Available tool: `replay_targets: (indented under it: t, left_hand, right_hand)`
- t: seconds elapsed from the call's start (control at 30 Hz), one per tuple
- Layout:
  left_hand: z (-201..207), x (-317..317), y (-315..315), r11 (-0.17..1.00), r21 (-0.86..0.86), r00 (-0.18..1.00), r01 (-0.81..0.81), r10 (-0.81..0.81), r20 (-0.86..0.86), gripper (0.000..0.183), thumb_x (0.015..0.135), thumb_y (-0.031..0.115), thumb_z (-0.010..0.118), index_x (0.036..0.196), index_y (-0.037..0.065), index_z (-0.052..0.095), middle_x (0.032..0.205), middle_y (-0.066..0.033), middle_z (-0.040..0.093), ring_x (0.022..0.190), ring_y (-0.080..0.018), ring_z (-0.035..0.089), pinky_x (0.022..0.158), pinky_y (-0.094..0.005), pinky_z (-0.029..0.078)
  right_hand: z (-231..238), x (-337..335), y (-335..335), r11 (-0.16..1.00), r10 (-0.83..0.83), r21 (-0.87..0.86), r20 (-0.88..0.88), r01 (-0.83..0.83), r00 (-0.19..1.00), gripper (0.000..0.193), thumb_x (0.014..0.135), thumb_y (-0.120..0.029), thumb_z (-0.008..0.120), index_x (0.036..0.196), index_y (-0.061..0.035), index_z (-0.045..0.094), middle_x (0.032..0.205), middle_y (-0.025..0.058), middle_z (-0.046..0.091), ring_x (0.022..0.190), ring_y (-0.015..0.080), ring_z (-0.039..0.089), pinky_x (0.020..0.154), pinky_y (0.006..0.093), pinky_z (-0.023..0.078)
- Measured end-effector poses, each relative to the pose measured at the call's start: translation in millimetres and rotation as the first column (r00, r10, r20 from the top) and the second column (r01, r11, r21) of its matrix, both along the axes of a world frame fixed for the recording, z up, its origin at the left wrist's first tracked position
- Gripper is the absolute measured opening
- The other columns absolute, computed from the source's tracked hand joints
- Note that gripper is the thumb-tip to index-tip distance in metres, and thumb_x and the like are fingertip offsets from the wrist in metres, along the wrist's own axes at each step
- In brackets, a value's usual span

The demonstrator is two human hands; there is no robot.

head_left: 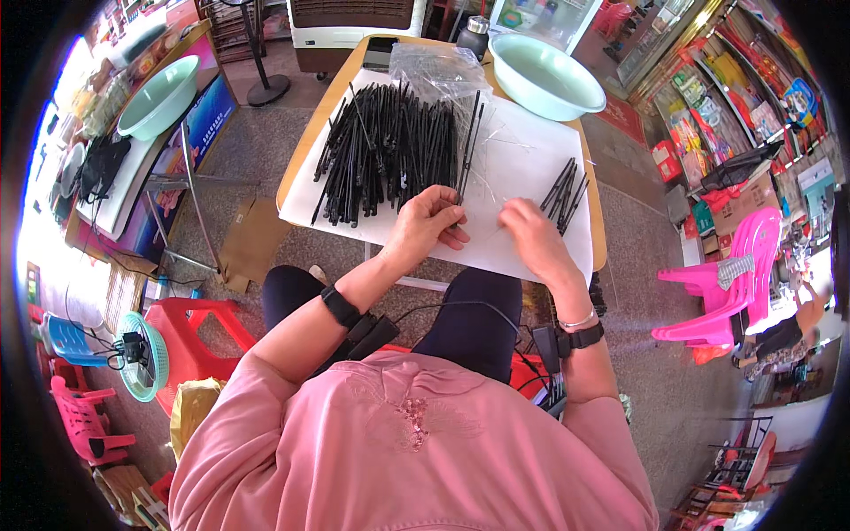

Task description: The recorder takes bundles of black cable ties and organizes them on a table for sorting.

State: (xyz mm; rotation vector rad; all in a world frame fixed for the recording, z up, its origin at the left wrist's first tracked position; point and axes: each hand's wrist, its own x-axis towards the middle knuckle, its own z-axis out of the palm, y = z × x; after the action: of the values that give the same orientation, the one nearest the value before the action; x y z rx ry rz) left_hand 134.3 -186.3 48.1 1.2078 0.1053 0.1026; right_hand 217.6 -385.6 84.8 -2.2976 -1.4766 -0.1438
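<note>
My left hand (428, 223) is closed around the lower end of thin black rods (471, 142), which point away from me. To the right, my right hand (537, 237) has its fingers pinched together over the white sheet (553, 142); anything between them is too small to tell. A large pile of similar black rods (385, 150) spreads beyond my left hand. Beyond my right hand lies a small bunch of black rods (562, 195). Thin clear strands (505, 137) lie on the sheet between the two groups.
At the table's far side are a crumpled clear plastic bag (434, 66), a dark phone (380, 53), a dark bottle (475, 37) and a pale green basin (547, 76). A red stool (199, 341) stands left, a pink chair (730, 283) right.
</note>
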Motion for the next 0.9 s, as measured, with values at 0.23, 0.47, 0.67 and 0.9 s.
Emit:
replay_targets:
  t: [0.23, 0.47, 0.67, 0.9]
  left_hand:
    - [-4, -2, 2, 0.999, -0.046, 0.999, 0.018, -0.015, 0.049, 0.013, 0.089, 0.002, 0.055, 0.101, -0.002, 0.051, 0.085, -0.0080, 0.059, 0.072, -0.0197, 0.067, 0.060, -0.0271, 0.056]
    - [-2, -1, 5, 0.996, -0.065, 0.998, 0.056, -0.054, 0.040, 0.008, 0.088, 0.001, 0.055, 0.096, 0.000, 0.053, 0.083, -0.0068, 0.059, 0.075, -0.0189, 0.067, 0.064, -0.0262, 0.056]
    - [0, -4, 10, 0.998, -0.004, 0.998, 0.071, -0.071, 0.001, 0.012, 0.087, -0.001, 0.057, 0.098, -0.001, 0.052, 0.086, -0.0069, 0.060, 0.077, -0.0184, 0.067, 0.067, -0.0253, 0.056]
    - [-3, -1, 10, 0.993, -0.048, 0.994, 0.106, -0.106, 0.011, 0.021, 0.087, -0.003, 0.056, 0.107, -0.001, 0.049, 0.095, -0.0101, 0.060, 0.083, -0.0207, 0.066, 0.072, -0.0263, 0.055]
  right_hand:
    - [7, 13, 8, 0.458, -0.165, 0.752, -0.452, 0.474, 0.876, 0.005, 0.093, -0.004, 0.046, 0.092, -0.0014, 0.049, 0.088, 0.0079, 0.056, 0.069, 0.0138, 0.056, 0.066, 0.0271, 0.047]
    - [-33, 37, 19, 0.395, -0.122, 0.685, -0.621, 0.612, 0.774, 0.009, 0.088, 0.000, 0.053, 0.095, 0.0017, 0.049, 0.080, 0.0053, 0.056, 0.064, 0.0102, 0.054, 0.059, 0.0234, 0.045]
    - [-22, 30, 36, 0.287, 0.147, 0.688, -0.719, 0.666, 0.679, 0.012, 0.087, -0.001, 0.054, 0.098, 0.0028, 0.052, 0.084, 0.0093, 0.060, 0.069, 0.0145, 0.060, 0.065, 0.0273, 0.052]
    - [-38, 32, 48, 0.405, 0.587, 0.658, -0.719, 0.635, 0.371, 0.015, 0.086, -0.004, 0.057, 0.099, 0.0010, 0.054, 0.087, 0.0111, 0.062, 0.074, 0.0196, 0.064, 0.068, 0.0323, 0.055]
